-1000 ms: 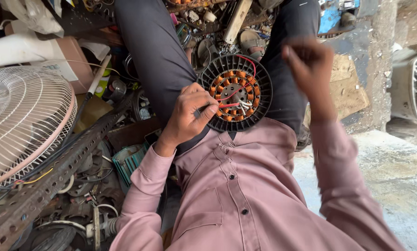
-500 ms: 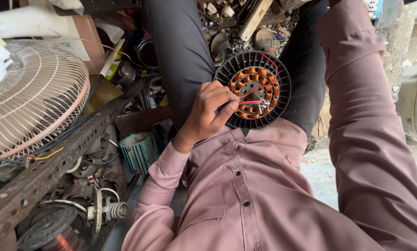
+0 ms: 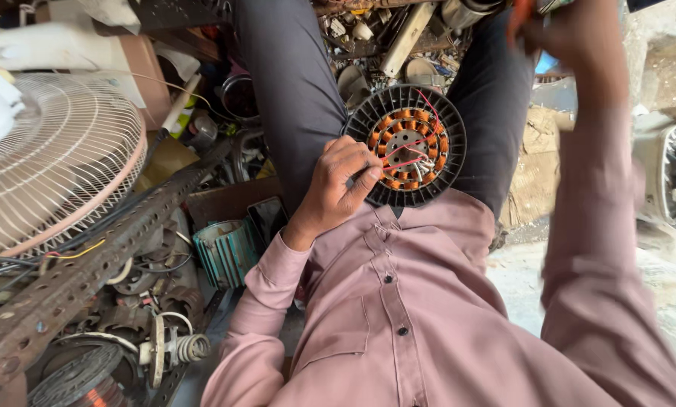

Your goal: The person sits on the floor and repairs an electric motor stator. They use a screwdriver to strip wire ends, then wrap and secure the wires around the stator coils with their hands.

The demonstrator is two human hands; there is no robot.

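Observation:
A round black fan motor stator (image 3: pixel 405 145) with copper windings and thin red wires rests on my lap between my dark-trousered legs. My left hand (image 3: pixel 338 185) grips its left edge, fingertips on the windings and wires. My right hand (image 3: pixel 575 38) is raised high at the top right, well away from the stator and blurred. Something orange (image 3: pixel 520 13) shows at its fingers, but the blur hides what it is and whether the hand holds it. My pink shirt fills the lower middle of the view.
A white wire fan guard (image 3: pixel 51 158) stands at left. Below it lie a rusty perforated metal bar (image 3: pixel 89 271), a teal motor housing (image 3: pixel 225 249), a spring and a copper wire coil (image 3: pixel 82 380). Scrap parts crowd the top. Concrete floor (image 3: pixel 654 301) is at right.
My right arm has risen from beside the stator to the top of the view. My left hand has kept its grip on the stator.

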